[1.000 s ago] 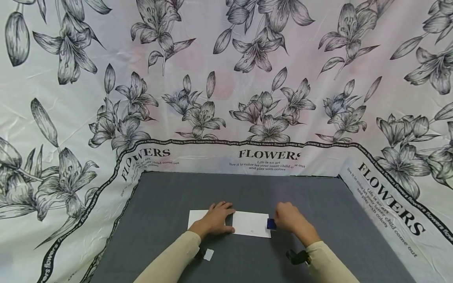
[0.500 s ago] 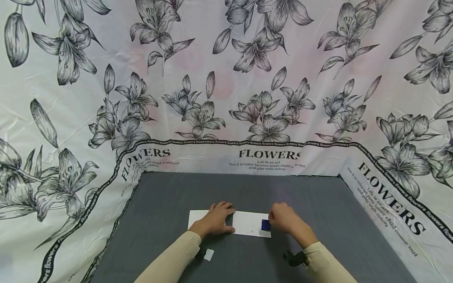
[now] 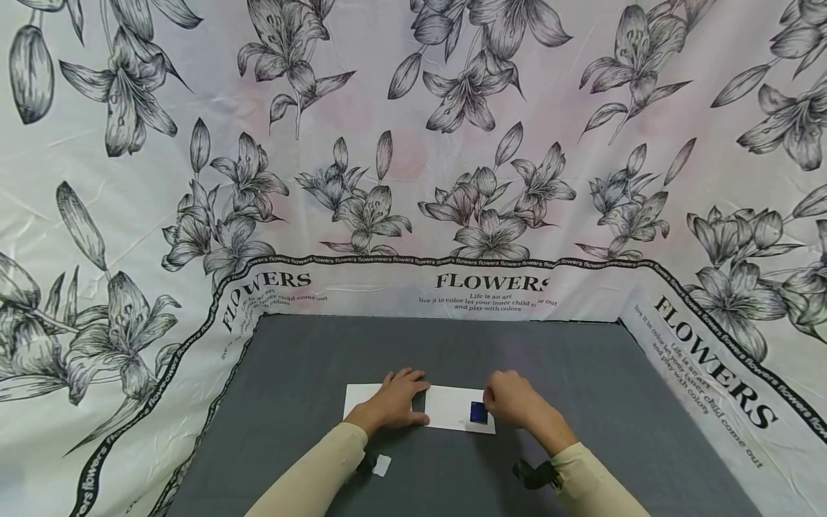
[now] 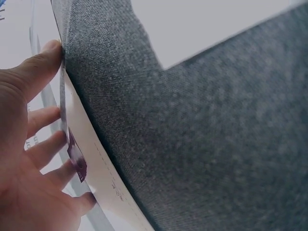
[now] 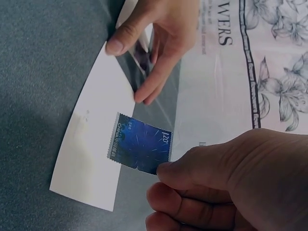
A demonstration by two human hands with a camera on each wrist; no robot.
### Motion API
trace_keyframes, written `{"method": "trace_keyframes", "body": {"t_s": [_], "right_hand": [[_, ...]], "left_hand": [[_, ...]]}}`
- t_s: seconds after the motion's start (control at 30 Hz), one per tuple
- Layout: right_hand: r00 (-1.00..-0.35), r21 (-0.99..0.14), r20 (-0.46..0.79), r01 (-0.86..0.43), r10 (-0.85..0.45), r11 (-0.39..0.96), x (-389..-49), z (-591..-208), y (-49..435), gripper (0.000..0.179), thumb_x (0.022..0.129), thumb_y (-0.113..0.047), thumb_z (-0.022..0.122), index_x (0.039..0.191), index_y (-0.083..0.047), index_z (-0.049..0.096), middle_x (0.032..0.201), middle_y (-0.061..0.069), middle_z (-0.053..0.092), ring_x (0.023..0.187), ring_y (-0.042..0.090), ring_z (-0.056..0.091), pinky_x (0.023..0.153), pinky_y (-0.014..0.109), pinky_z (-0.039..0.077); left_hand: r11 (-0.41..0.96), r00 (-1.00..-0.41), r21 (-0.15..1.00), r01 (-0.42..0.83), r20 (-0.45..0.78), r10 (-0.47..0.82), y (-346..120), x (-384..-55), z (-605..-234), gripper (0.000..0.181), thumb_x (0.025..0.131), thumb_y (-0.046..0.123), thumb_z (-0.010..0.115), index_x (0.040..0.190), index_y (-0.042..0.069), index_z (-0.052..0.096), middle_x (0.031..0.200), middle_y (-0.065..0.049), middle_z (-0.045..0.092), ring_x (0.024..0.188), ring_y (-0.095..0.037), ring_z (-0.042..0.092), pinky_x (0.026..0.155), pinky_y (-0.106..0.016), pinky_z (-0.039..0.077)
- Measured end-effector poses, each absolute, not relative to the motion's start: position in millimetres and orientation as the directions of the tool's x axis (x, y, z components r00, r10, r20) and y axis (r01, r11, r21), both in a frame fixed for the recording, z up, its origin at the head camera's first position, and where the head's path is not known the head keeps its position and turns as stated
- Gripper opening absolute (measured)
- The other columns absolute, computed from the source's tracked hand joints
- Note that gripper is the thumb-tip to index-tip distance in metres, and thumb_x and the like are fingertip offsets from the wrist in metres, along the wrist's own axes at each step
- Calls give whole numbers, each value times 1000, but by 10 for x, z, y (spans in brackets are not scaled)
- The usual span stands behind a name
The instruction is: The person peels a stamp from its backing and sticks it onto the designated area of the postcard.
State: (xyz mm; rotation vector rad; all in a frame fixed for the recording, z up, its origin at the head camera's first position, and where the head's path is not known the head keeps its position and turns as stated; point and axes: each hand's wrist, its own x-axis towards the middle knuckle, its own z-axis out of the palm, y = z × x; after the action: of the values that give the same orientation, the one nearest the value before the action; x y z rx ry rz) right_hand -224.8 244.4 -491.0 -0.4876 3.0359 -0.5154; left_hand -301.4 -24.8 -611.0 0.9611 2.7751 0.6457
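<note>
My right hand (image 3: 517, 398) pinches a blue postage stamp (image 5: 139, 143) between thumb and finger at one corner. The stamp, marked "CHINA" and "1.20", is over the right end of a white card (image 3: 452, 408); whether it touches the card cannot be told. Spread fingers of my left hand (image 3: 393, 402) rest on the card's left edge, as the right wrist view shows. Beneath that hand lies a second white sheet (image 3: 358, 396), partly hidden. A dark purple patch (image 4: 77, 156) shows by the left fingers, beside a pale surface with a dashed line.
A grey cloth-covered tabletop (image 3: 323, 352) lies under everything. A small white paper piece (image 3: 381, 465) is near the left wrist. Black straps (image 3: 538, 474) hang at the wrists. A flower-printed curtain (image 3: 388, 179) encloses the table's back and sides.
The right hand has moved left with the stamp, from beyond the card's right edge to over its right end. The left hand has stayed in place.
</note>
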Motion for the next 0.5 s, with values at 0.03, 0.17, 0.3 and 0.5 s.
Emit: {"method": "trace_keyframes", "body": {"t_s": [0.03,0.17,0.3,0.5], "right_hand": [[-950,-329,29,-303,-311,894,-2246,-4907,2439,34,92,1,69,63,-14,60,62,-6,48,56,12,42,54,30,36],[-947,-345,24,-310,-321,886,-2232,-4892,2418,35,91,1,68,62,-14,60,60,-7,45,55,11,41,54,30,34],[-941,-344,34,-328,-338,880,-2218,-4884,2397,35,91,2,69,61,-14,59,60,-7,45,55,11,40,53,29,34],[-934,-340,52,-351,-355,873,-2197,-4822,2355,37,91,2,69,61,-16,59,59,-7,47,55,10,40,53,29,35]], "left_hand": [[705,-784,426,567,17,621,-252,-3025,-6128,76,91,52,87,155,18,63,168,-9,51,160,-41,40,123,-74,31],[704,-777,412,579,17,629,-255,-2964,-6010,73,92,49,87,153,17,64,166,-10,53,158,-41,42,121,-74,34],[718,-787,419,556,-13,617,-241,-2847,-5808,72,91,43,89,152,14,64,166,-13,53,158,-42,42,123,-73,32],[741,-797,400,539,-43,603,-225,-2829,-5743,72,93,43,88,154,15,63,167,-11,53,159,-40,41,126,-70,31]]}}
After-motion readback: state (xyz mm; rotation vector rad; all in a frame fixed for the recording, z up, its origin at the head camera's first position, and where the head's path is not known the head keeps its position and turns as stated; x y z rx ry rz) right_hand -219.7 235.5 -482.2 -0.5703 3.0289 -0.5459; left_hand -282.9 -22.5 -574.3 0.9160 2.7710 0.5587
